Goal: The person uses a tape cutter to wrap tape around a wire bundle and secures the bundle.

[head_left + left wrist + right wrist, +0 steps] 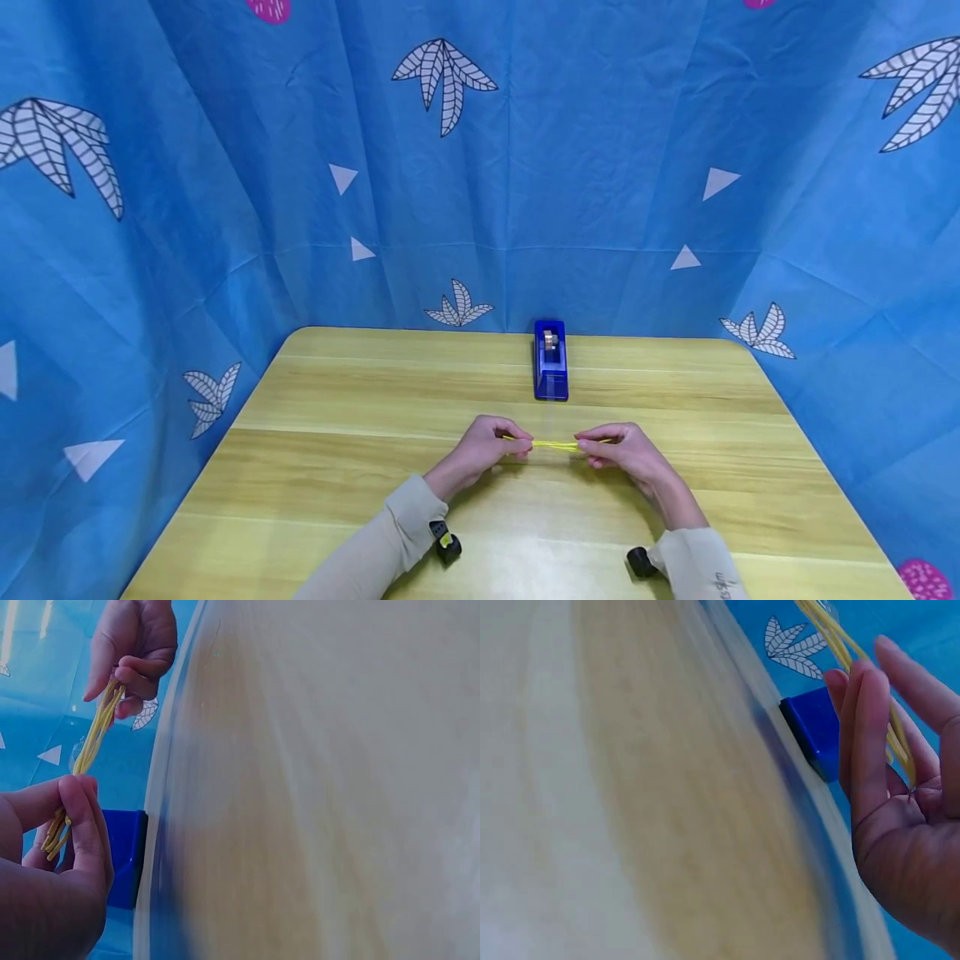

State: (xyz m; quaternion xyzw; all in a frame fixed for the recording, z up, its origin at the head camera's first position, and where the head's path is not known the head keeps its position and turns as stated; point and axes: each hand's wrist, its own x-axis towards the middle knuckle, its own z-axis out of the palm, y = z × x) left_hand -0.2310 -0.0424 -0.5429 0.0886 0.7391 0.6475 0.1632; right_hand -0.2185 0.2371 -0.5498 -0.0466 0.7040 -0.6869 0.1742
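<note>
A bundle of thin yellow strands stretches between my two hands above the table, roughly level. My left hand pinches one end between thumb and fingers; in the left wrist view, looped ends of the yellow strands stick out past the fingertips. At the other end my right hand holds the strands, which run behind its fingers in the right wrist view. Just beyond the bundle stands a blue tape dispenser. A small clear piece, perhaps tape, shows beside the strands in the left wrist view.
The wooden table has rounded far corners. A blue patterned curtain hangs behind it and along both sides. The dispenser stands near the far edge, a short way past the hands.
</note>
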